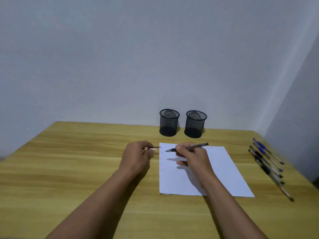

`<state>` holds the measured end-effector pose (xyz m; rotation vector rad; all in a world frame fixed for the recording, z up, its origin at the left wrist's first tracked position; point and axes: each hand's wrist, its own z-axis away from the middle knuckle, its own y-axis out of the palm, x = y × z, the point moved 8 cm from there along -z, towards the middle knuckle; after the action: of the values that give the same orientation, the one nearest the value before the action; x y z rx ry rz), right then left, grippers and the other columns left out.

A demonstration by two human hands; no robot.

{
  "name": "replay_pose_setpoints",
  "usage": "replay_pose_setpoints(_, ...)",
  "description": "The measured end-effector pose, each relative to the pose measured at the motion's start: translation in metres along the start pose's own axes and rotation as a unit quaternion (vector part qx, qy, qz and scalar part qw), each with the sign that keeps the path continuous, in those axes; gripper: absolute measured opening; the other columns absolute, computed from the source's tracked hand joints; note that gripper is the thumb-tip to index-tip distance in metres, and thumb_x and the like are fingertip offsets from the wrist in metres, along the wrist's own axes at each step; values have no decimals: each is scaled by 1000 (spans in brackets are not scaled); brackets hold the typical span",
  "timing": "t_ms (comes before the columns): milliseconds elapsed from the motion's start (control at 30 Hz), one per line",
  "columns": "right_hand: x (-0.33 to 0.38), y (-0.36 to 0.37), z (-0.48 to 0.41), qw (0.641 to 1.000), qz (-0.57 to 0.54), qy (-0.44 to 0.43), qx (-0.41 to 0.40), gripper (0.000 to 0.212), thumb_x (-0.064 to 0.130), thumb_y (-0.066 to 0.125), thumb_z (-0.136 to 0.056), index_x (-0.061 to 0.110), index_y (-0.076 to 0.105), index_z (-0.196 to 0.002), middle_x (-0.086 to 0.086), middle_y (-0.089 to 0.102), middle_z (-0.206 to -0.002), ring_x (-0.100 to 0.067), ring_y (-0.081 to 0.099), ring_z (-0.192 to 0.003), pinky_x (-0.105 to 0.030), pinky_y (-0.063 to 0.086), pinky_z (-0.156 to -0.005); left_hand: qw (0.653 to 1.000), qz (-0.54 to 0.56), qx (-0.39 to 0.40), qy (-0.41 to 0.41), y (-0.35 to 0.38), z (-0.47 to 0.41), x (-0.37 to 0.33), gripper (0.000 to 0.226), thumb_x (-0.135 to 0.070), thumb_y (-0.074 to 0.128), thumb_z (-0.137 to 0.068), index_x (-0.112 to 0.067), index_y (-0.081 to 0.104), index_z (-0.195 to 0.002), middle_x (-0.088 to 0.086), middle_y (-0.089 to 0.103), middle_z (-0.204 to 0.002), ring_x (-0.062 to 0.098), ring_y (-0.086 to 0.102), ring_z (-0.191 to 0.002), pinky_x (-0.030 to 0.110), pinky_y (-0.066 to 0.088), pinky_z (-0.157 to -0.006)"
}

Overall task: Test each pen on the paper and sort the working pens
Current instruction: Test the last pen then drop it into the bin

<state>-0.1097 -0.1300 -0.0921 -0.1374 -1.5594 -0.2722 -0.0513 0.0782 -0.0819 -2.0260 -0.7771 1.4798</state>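
A white sheet of paper [222,171] lies on the wooden table [69,152], with faint marks down its left edge. My right hand [193,156] grips a clear pen [195,146] with a black grip, uncapped, its tip hovering just above the paper's top left corner and pointing left. My left hand [136,155] rests beside the paper's left edge and pinches the pen cap [155,147], whose dark clip pokes out to the right. Several more pens [266,163], blue and black, lie in a row to the right of the paper.
Two black mesh pen cups [169,122] [196,124] stand side by side at the table's back edge against the wall; both look empty. A second wall closes in on the right, just past the row of pens.
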Motion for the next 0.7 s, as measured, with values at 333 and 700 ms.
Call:
replay_pose_setpoints(333,23,3,3,997,-71,-20,12,7,12,72,-93,6,74,-94,-1,76,-84,-15,74,-88,-30,61,-71,983,175,15,55,-19,6,-46,15,-10,77,-82,-22,78,-92,-14,75,-84,-5,68,-79,6,47,-71)
replay_pose_setpoints(700,47,2,11,988,-145,-27,42,7,4,71,-91,5,73,-85,-10,73,-80,-19,73,-79,-30,61,-75,877,474,66,-41,-11,21,-70,16,3,72,-84,0,74,-100,18,75,-84,20,73,-79,28,59,-79)
